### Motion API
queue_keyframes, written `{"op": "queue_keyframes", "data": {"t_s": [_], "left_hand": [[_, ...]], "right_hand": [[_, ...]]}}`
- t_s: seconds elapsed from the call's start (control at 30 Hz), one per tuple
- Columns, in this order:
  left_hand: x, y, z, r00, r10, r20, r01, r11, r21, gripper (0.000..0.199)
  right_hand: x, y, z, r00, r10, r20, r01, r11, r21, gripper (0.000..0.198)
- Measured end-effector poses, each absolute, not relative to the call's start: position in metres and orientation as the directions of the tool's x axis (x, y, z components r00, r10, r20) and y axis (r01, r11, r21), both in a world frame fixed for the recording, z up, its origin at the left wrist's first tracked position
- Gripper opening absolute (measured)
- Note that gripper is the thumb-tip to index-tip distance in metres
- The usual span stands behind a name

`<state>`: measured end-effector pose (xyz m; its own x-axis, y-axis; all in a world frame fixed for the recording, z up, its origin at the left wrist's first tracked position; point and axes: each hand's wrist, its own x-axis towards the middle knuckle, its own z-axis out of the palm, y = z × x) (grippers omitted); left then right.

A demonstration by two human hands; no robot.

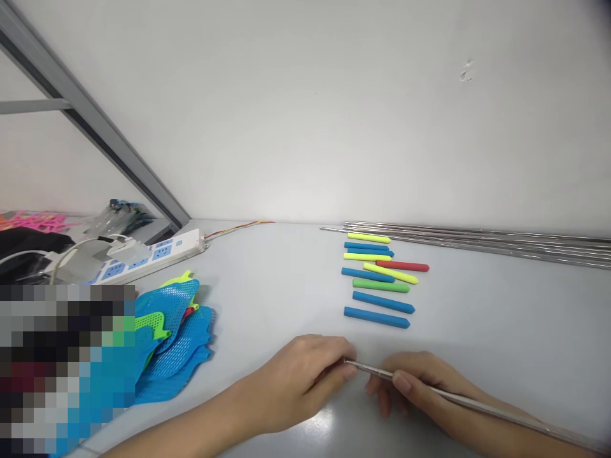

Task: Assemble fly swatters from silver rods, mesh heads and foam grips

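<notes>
A thin telescopic metal rod [458,399] slants from the middle of the table toward the lower right corner. My left hand [310,378] is closed at its narrow end, with the tip between thumb and fingers. Further along, my right hand [420,381] grips the rod between thumb and forefinger, its other fingers curled beneath. Just beyond my hands lie several pointed plastic handle tubes: blue [377,317], green [380,286], yellow [391,273] and red [403,266]. Perforated fly swatter heads [179,350], mostly blue with some yellow-green, are piled to the left.
More metal rods [477,242] lie along the wall at the back right. A white power strip [162,253] with plugs and cables sits at the back left, with thin coloured wires [238,226] beside it. Pink plastic pieces [42,221] lie beyond the grey metal frame [109,140]. The lower left is pixelated.
</notes>
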<state>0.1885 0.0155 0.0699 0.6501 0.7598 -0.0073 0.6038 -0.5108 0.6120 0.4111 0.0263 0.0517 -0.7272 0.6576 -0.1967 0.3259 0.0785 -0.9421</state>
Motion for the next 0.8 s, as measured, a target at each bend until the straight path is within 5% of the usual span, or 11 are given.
{"op": "queue_keyframes", "data": {"t_s": [0.33, 0.63, 0.8], "left_hand": [[0.190, 0.018, 0.076, 0.680, 0.734, -0.002, 0.589, -0.544, 0.598, 0.027], [0.190, 0.015, 0.079, 0.758, 0.653, 0.016, 0.515, -0.612, 0.600, 0.027], [0.188, 0.016, 0.076, 0.736, 0.675, 0.038, 0.523, -0.604, 0.602, 0.027]], "right_hand": [[0.411, 0.030, 0.047, -0.719, 0.687, -0.106, 0.345, 0.220, -0.913, 0.049], [0.421, 0.026, 0.029, -0.419, 0.892, 0.167, -0.049, 0.161, -0.986, 0.050], [0.422, 0.024, 0.033, -0.407, 0.893, 0.194, -0.015, 0.206, -0.978, 0.048]]}}
